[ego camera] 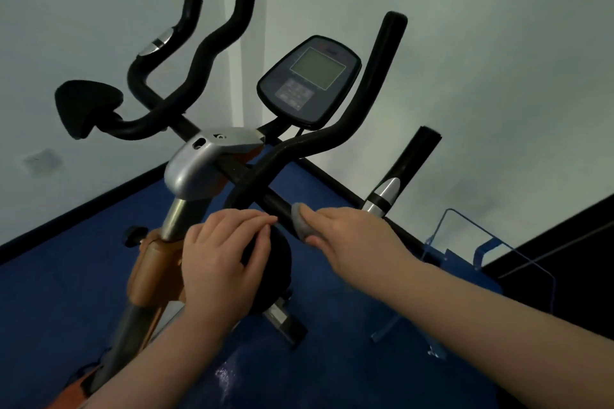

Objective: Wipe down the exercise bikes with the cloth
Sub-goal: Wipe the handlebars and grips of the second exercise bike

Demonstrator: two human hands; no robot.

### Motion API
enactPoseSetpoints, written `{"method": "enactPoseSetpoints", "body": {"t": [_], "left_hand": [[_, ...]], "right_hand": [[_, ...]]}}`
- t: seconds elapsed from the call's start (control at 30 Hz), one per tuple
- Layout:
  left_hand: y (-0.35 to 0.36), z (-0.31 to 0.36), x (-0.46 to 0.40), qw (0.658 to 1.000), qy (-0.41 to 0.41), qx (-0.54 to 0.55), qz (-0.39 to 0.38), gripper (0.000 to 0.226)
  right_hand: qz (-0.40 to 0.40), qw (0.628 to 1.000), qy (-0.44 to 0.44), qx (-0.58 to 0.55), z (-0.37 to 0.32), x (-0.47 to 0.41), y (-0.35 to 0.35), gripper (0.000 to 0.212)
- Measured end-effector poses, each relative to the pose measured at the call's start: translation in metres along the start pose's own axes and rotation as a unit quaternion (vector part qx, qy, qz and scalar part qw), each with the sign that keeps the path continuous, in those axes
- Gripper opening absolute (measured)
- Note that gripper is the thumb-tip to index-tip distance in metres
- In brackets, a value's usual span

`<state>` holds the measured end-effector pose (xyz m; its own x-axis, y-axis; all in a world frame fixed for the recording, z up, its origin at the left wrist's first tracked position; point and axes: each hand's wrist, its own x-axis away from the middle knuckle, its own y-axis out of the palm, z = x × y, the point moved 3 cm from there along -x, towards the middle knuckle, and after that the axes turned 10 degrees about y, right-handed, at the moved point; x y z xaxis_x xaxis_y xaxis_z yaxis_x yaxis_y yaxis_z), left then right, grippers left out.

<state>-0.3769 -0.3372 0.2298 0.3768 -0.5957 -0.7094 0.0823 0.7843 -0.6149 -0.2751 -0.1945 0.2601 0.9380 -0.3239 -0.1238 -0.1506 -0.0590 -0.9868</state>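
Observation:
An exercise bike with an orange frame, a silver clamp and black foam handlebars fills the view. Its console faces me with a blank grey screen. My right hand is shut on a small grey cloth, pressing it around the black crossbar just right of the clamp. My left hand rests on the black elbow pad below the bar, fingers curled over its edge.
A second black pad sticks out at the left end of the handlebar. Blue floor lies beneath. A blue metal frame stands at the right by a dark wall. White walls meet behind the bike.

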Motion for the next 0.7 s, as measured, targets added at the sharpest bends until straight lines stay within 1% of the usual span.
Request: {"method": "enactPoseSetpoints", "body": {"t": [0.07, 0.13, 0.2, 0.27, 0.33, 0.37, 0.43, 0.47, 0.53, 0.57, 0.6, 0.67, 0.7], "left_hand": [[0.000, 0.001, 0.000, 1.000, -0.008, -0.004, -0.007, 0.021], [-0.001, 0.003, 0.000, 1.000, -0.018, -0.005, -0.014, 0.022], [-0.001, 0.004, 0.000, 1.000, -0.025, -0.009, -0.017, 0.023], [-0.001, 0.006, 0.000, 0.999, -0.030, -0.010, -0.018, 0.023], [-0.002, 0.006, 0.000, 0.999, -0.032, -0.007, -0.008, 0.023], [-0.001, 0.007, 0.000, 1.000, -0.030, -0.006, -0.002, 0.022], [-0.001, 0.007, 0.003, 0.999, -0.040, -0.007, 0.022, 0.021], [-0.001, 0.007, 0.005, 0.997, -0.062, -0.007, 0.047, 0.019], [-0.004, 0.006, 0.012, 0.985, -0.130, -0.013, 0.110, 0.018], [-0.006, 0.006, 0.017, 0.978, -0.163, -0.015, 0.132, 0.020], [-0.007, 0.006, 0.020, 0.971, -0.191, -0.015, 0.146, 0.022], [-0.008, 0.006, 0.026, 0.958, -0.237, -0.009, 0.159, 0.025], [-0.009, 0.006, 0.029, 0.953, -0.255, -0.008, 0.162, 0.025]], "right_hand": [[-0.009, 0.997, -0.069, 0.040, 0.016, 0.011, -0.010, 0.033], [-0.017, 0.991, -0.119, 0.055, 0.040, 0.018, -0.024, 0.028], [0.000, 0.992, -0.121, 0.046, 0.070, 0.014, -0.042, 0.025], [0.029, 0.991, -0.103, 0.077, 0.092, 0.005, -0.063, 0.028], [0.041, 0.987, -0.107, 0.116, 0.100, -0.001, -0.068, 0.030], [0.052, 0.988, -0.093, 0.111, 0.098, 0.000, -0.067, 0.027], [0.087, 0.994, -0.041, 0.059, 0.084, 0.004, -0.060, 0.016], [0.092, 0.995, -0.021, 0.033, 0.074, 0.005, -0.055, 0.014], [0.072, 0.997, -0.013, 0.001, 0.048, 0.004, -0.039, 0.018], [0.057, 0.998, -0.005, -0.039, 0.036, 0.000, -0.032, 0.021], [0.046, 0.993, 0.018, -0.103, 0.026, -0.007, -0.027, 0.022], [0.046, 0.969, 0.057, -0.236, 0.012, -0.023, -0.023, 0.020], [0.056, 0.958, 0.052, -0.276, 0.005, -0.033, -0.024, 0.019]]}}
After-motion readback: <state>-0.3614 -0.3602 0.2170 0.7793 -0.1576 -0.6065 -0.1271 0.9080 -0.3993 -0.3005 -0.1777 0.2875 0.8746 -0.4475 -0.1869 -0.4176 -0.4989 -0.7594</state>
